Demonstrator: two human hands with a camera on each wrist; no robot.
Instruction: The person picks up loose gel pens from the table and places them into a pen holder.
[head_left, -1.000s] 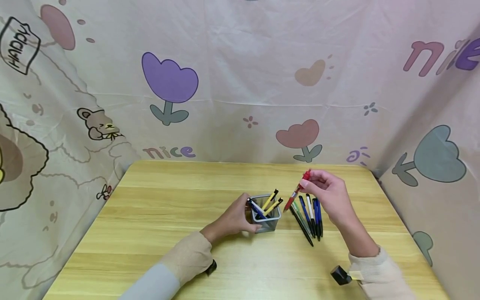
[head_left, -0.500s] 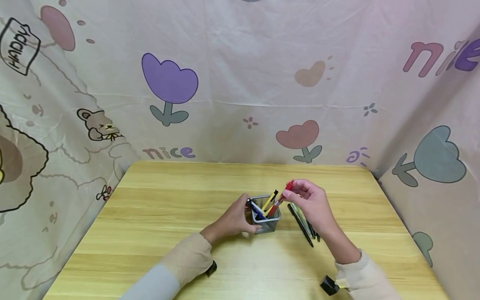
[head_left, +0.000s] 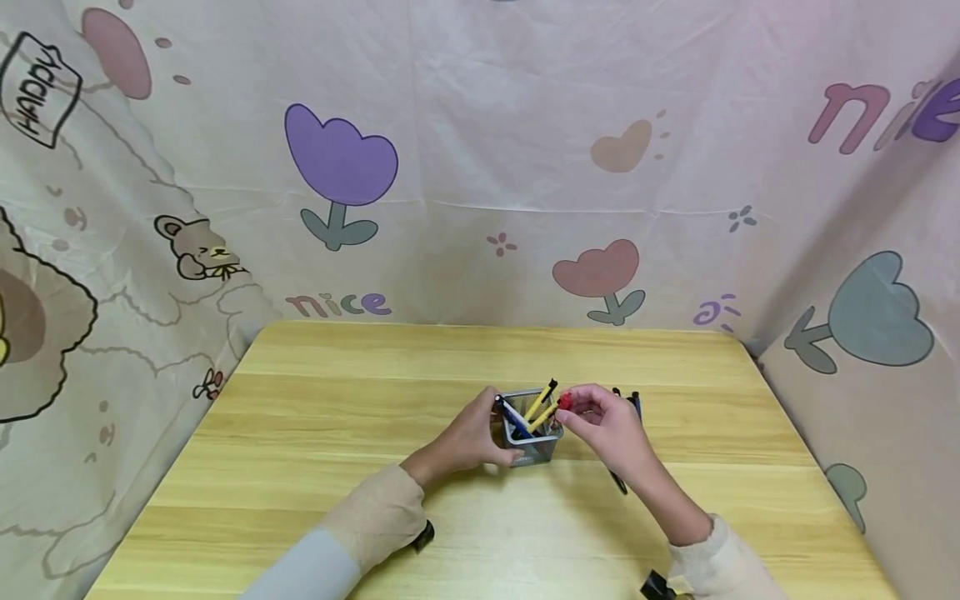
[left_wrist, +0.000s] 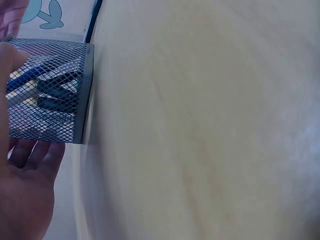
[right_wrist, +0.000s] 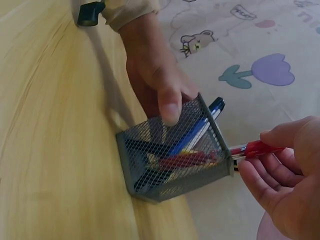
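Note:
My left hand (head_left: 474, 433) grips a square metal mesh pen holder (head_left: 534, 452) from its left side, thumb at the front and fingers behind. Inside it stand a blue pen and a white pen (right_wrist: 200, 127), along with yellow pens (head_left: 540, 400) with black ends. Between thumb and fingers, my right hand (head_left: 606, 425) pinches the top of a red pen (right_wrist: 260, 148). The red pen's lower part is down inside the holder, visible through the mesh in the right wrist view. In the left wrist view, mesh and left fingers (left_wrist: 37, 155) show at the left edge.
Several pens lie on the wooden table (head_left: 337, 400) to the right of the holder, mostly hidden under my right hand; a black pen's end (head_left: 618, 483) shows. A printed cloth (head_left: 465, 150) hangs behind the table and along both sides.
My right hand has moved left and down with the red pen, from above the loose pens into the pen holder. My left hand has stayed on the holder.

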